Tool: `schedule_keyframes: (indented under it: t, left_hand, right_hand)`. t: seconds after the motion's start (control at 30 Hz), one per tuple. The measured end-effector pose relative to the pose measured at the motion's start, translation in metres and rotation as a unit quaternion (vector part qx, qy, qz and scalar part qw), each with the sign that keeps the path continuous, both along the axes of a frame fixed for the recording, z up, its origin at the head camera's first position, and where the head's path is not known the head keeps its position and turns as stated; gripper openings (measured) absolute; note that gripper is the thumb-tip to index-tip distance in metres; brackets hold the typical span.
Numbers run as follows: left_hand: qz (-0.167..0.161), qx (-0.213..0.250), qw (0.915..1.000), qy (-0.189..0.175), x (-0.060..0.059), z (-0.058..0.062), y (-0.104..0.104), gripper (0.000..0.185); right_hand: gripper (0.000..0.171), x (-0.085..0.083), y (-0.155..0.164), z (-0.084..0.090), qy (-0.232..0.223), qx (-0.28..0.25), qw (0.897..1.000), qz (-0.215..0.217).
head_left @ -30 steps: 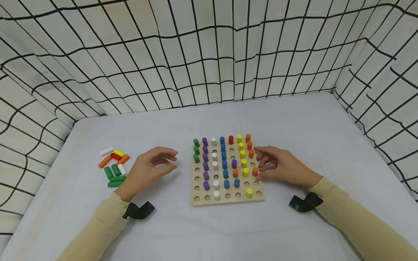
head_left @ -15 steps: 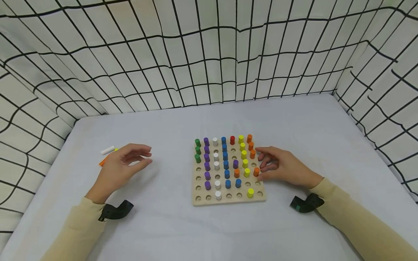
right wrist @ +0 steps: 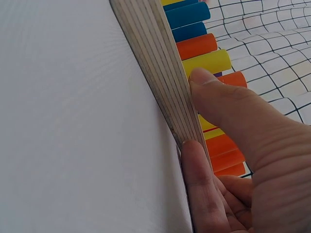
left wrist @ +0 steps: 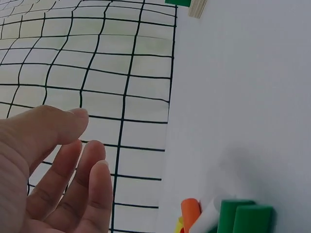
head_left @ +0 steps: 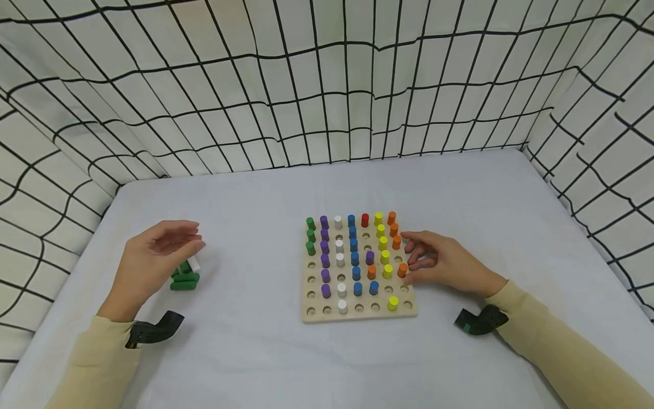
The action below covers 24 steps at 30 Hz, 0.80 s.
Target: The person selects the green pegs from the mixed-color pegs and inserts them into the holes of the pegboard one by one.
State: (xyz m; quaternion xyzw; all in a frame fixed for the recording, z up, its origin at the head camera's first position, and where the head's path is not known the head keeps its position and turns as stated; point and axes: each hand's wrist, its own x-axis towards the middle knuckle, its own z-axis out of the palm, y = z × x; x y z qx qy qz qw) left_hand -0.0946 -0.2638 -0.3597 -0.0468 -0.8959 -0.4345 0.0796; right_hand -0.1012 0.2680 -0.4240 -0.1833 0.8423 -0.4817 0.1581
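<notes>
My left hand [head_left: 158, 261] hovers over a pile of loose pegs at the left, thumb and fingers apart and nothing between them. Green pegs [head_left: 184, 285] and a white peg [head_left: 194, 263] peek out under it; the hand hides the others. In the left wrist view an orange peg [left wrist: 190, 209] also shows. My right hand [head_left: 439, 261] holds the right edge of a wooden pegboard [head_left: 327, 317]. In the right wrist view its thumb [right wrist: 204, 80] lies over the board's top side among pegs, while a finger [right wrist: 197, 165] bears against the side edge.
Colored pegs stand in columns on the board: green, purple [head_left: 325, 261], white, blue [head_left: 355, 245], yellow and orange, with one red peg [head_left: 365, 220] at the back. Several holes are bare. A white cloth [head_left: 255, 363] covers the table; a black-lined grid sheet [head_left: 327, 85] rises behind.
My left hand has moved left, away from the board and over the loose pegs. The right hand stays at the board's edge. The pegs on the board look unchanged.
</notes>
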Motion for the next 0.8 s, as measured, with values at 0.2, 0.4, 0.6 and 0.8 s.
schedule_keyframes:
  t: [0.2,0.4,0.6,0.8]
  left_hand:
    - [0.050,-0.031,0.9979,-0.029,0.004,-0.001,-0.020,0.042]
    - [0.092,-0.079,0.9909,-0.058,0.007,-0.009,-0.033,0.049]
    - [0.113,-0.086,0.9864,-0.081,0.007,-0.016,-0.044,0.052]
    - [0.112,-0.075,0.9868,-0.089,0.007,-0.023,-0.053,0.052]
  right_hand:
    - [0.089,0.000,-0.001,-0.001,-0.003,0.003,1.000,-0.005]
    - [0.089,0.000,-0.001,-0.001,0.001,0.004,1.000,-0.003]
    - [0.089,0.000,-0.001,0.000,0.005,0.006,1.000,-0.005]
    - [0.089,0.000,0.001,-0.002,0.006,0.002,1.000,-0.003]
